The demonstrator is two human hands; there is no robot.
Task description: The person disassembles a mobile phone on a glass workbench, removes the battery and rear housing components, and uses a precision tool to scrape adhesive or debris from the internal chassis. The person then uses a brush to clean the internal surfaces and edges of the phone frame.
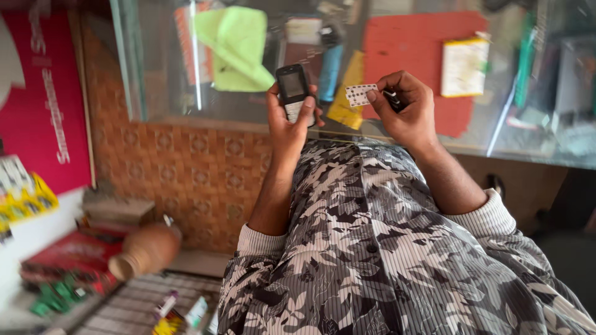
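A ribbed, camouflage-patterned sleeve fills the foreground. Above it, the left hand [288, 121] grips a small black keypad phone [293, 92] upright, thumb on its keys. The right hand [406, 108] pinches a small white dotted card [360, 94] just beside the phone. Beyond lies a glass-topped bench [496, 133] showing a red mat [410, 49], lime cloth [239, 46] and yellow-edged white box [464, 65]. A red sign [43, 105] hangs left.

My left hand [288, 121] raised, fingers curled in a grip, thumb across the front. My right hand [406, 108] level beside it, thumb and forefinger pinched together. Both forearms bare, sleeves pushed up to elbows.
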